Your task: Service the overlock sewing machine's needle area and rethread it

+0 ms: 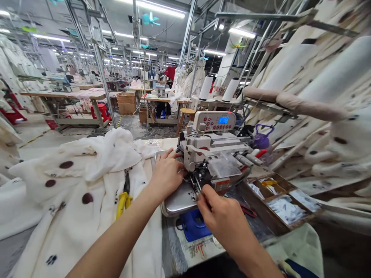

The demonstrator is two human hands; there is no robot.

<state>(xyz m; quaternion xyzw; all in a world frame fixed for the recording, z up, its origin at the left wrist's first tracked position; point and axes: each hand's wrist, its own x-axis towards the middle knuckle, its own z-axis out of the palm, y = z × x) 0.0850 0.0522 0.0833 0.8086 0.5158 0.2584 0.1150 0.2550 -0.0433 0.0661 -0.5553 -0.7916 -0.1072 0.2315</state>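
An overlock sewing machine [214, 148] with a lit blue display stands in front of me, and its front around the looper area looks exposed. My left hand [168, 172] rests at the machine's left end, above the metal plate [176, 200]. Its fingers are stretched out and apart, with the tips partly hidden by the machine. With pinched fingers, my right hand [218, 212] holds slim metal tweezers [197, 184], whose tips point up into the machine below the presser foot. Whatever the tips touch is too small to make out.
Cream spotted fleece [87, 185] covers the left of the table, with yellow-handled snips [124, 200] on it. A divided box [285, 200] of white labels sits right. A blue object [195, 226] lies under the plate. Thread cones [230, 89] stand behind; fabric hangs at right.
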